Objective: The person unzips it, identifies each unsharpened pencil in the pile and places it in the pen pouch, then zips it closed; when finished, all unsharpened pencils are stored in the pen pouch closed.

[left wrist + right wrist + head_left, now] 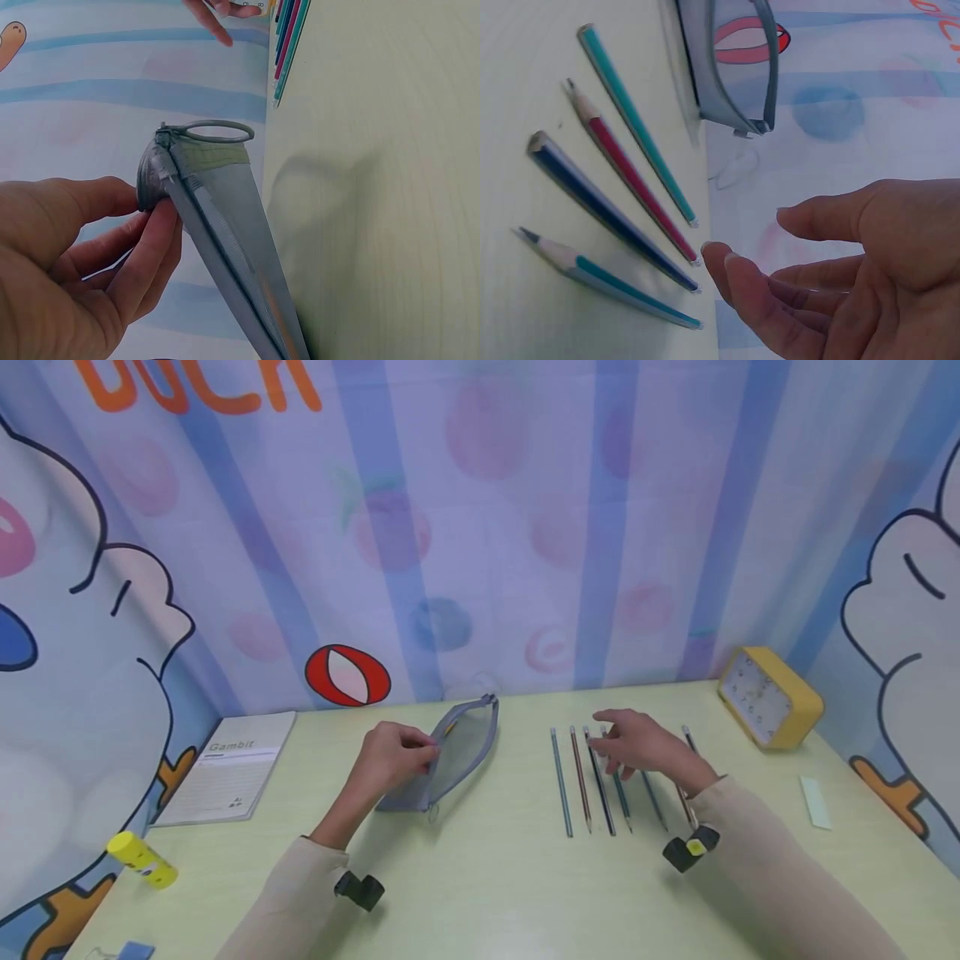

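A grey zippered pencil case [411,797] stands gaping on the table. My left hand [393,755] pinches its rim between thumb and fingers; the left wrist view shows the zipper [217,244] and a loop at one end. Over a row of several pencils hovers my right hand [636,742], fingers loosely bent and apart, with nothing held. Nearest the case lies a teal pencil [637,124], followed by a red pencil [634,180], a dark blue pencil [607,210] and a sharpened teal pencil [622,292]. The right hand and forearm partly cover the pencils farther right.
A notebook [232,768] lies at the back left, with a yellow cylinder [142,860] in front of it. A blue item [136,951] shows at the bottom left. On the right are a yellow clock [772,697] and a pale green strip [814,802]. A printed curtain backs the table.
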{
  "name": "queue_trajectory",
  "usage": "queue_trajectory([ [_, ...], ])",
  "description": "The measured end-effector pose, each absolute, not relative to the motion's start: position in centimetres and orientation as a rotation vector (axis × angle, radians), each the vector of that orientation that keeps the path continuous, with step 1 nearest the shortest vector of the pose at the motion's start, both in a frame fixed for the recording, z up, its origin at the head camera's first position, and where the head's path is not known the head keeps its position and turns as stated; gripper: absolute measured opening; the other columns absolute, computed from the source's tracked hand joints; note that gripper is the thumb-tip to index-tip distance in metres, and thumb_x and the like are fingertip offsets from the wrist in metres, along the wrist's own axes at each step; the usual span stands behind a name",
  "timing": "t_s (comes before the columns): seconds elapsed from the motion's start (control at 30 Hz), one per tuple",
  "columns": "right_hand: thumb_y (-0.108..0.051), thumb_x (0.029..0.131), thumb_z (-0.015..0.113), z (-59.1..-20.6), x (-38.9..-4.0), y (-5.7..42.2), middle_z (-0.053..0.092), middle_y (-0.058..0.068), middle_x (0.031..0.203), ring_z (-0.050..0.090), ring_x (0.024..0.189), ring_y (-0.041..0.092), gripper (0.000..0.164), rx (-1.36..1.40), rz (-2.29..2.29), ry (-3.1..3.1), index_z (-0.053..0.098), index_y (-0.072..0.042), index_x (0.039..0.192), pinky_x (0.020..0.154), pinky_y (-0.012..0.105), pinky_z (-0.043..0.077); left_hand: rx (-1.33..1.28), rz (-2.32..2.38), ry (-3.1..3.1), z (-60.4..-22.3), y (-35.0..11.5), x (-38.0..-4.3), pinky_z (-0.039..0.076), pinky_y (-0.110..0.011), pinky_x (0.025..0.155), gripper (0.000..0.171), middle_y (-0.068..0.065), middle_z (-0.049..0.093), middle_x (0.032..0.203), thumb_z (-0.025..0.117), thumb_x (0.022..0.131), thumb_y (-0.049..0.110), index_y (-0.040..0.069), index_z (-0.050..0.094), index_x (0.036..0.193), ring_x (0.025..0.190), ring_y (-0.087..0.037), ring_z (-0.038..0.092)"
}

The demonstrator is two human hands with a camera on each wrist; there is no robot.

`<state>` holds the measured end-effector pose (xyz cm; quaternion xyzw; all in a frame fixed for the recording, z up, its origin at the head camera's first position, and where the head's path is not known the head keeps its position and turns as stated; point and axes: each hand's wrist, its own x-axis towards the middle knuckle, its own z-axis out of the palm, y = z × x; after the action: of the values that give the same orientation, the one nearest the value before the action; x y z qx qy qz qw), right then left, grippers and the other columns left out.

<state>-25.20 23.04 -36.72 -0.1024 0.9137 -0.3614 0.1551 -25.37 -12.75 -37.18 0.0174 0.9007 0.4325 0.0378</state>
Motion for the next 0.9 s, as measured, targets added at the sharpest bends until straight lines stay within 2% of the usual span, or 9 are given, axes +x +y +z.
queue_trajectory([
  [0.17,-0.020,0.103,0.056,-37.9,-25.1,22.4,0.070,0.018,0.092,0.066,0.065,0.020,0.066,-0.260,-0.938,2.692,0.026,0.005,0.156,0.063,0.037,0.059,0.066,1.334,2.761,-37.2,-12.8,-25.4,0.059,-0.041,0.087,0.018,-0.008,0.078,0.091,0.075,0.090,0.021,0.007,0.079,0.100,0.076,-0.021,0.076],
  [0.33,-0.019,0.102,0.057,-38.5,-24.7,21.3,0.064,0.011,0.074,0.060,0.055,0.018,0.066,-0.256,-0.796,2.779,0.026,0.006,0.155,0.056,0.032,0.052,0.059,1.345,2.749,-37.2,-12.8,-25.3,0.059,-0.040,0.087,0.018,-0.008,0.078,0.091,0.075,0.090,0.021,0.007,0.079,0.100,0.075,-0.019,0.075],
  [0.47,-0.017,0.101,0.058,-38.9,-24.5,20.6,0.067,0.014,0.086,0.055,0.053,0.017,0.065,-0.253,-0.703,2.844,0.029,0.007,0.154,0.052,0.030,0.047,0.048,1.349,2.753,-37.3,-12.7,-25.2,0.060,-0.039,0.086,0.017,-0.007,0.078,0.090,0.075,0.090,0.021,0.007,0.079,0.099,0.075,-0.019,0.075],
  [0.53,-0.014,0.100,0.058,-39.1,-24.5,20.3,0.070,0.021,0.101,0.054,0.053,0.016,0.064,-0.262,-0.652,2.880,0.031,0.009,0.153,0.053,0.029,0.046,0.048,1.348,2.755,-37.3,-12.8,-25.2,0.059,-0.039,0.086,0.017,-0.007,0.078,0.089,0.076,0.090,0.021,0.007,0.079,0.098,0.076,-0.020,0.075],
  [0.7,-0.005,0.096,0.056,-39.6,-24.8,19.6,0.065,0.027,0.117,0.054,0.055,0.016,0.061,-0.275,-0.591,2.916,0.033,0.012,0.150,0.052,0.029,0.043,0.054,1.346,2.756,-37.3,-12.8,-25.1,0.058,-0.041,0.088,0.016,-0.006,0.077,0.088,0.075,0.090,0.021,0.007,0.079,0.097,0.076,-0.021,0.076],
  [0.83,-0.001,0.092,0.057,-39.8,-24.9,19.2,0.063,0.031,0.126,0.056,0.068,0.020,0.059,-0.297,-0.521,2.971,0.039,0.014,0.146,0.060,0.033,0.047,0.063,1.346,2.762,-37.3,-12.8,-25.1,0.058,-0.043,0.091,0.016,-0.006,0.078,0.087,0.075,0.090,0.021,0.007,0.079,0.097,0.076,-0.021,0.076],
  [0.9,-0.001,0.092,0.058,-40.0,-25.0,19.2,0.065,0.031,0.121,0.056,0.074,0.023,0.055,-0.314,-0.498,2.993,0.044,0.015,0.142,0.065,0.036,0.048,0.068,1.346,2.765,-37.3,-12.9,-25.1,0.058,-0.043,0.091,0.016,-0.006,0.078,0.087,0.075,0.090,0.021,0.007,0.079,0.097,0.076,-0.021,0.076],
])
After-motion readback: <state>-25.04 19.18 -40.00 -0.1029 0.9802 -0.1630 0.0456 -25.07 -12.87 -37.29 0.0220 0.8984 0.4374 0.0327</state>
